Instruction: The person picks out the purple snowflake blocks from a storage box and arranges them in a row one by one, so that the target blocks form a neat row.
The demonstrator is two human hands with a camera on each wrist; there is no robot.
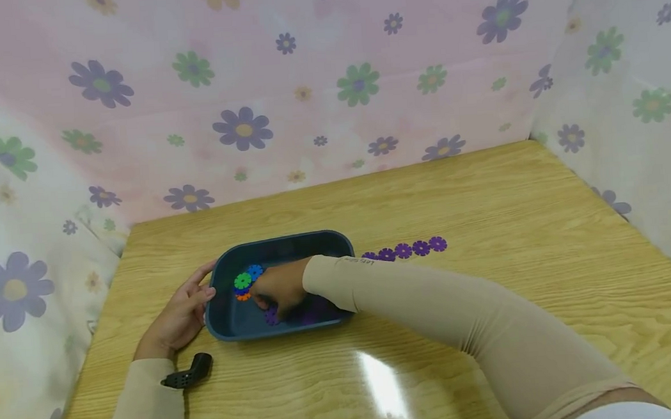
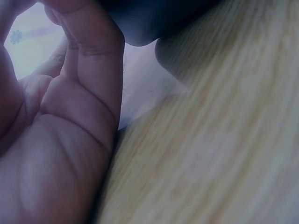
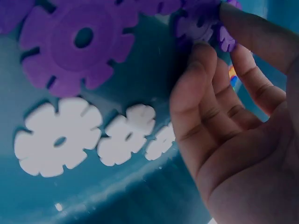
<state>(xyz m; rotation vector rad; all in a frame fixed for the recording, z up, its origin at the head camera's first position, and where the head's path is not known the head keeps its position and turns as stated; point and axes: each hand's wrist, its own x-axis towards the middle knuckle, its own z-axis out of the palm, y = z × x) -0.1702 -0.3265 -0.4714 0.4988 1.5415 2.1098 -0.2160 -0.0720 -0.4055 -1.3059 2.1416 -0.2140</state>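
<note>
A dark blue plastic bin (image 1: 222,322) stands on the wooden table. My left hand (image 1: 177,315) grips its left end, thumb at the rim and fingers along the outer wall. My right hand (image 1: 282,286) reaches down inside, and in the right wrist view its thumb and fingertips pinch a purple notched disc (image 3: 195,27). Near those fingers lie a larger-looking purple disc (image 3: 51,44) and several pale, white-looking discs (image 3: 58,140). A green disc (image 1: 243,280), a blue disc (image 1: 255,271) and an orange disc (image 1: 243,297) lie left of the right hand.
A row of purple notched discs (image 1: 404,251) runs along the table to the right of the bin, its near end partly covered by my right sleeve (image 1: 410,294). A black wrist mount (image 1: 190,372) sticks out from my left sleeve. Flowered cloth (image 1: 318,108) hangs behind the table.
</note>
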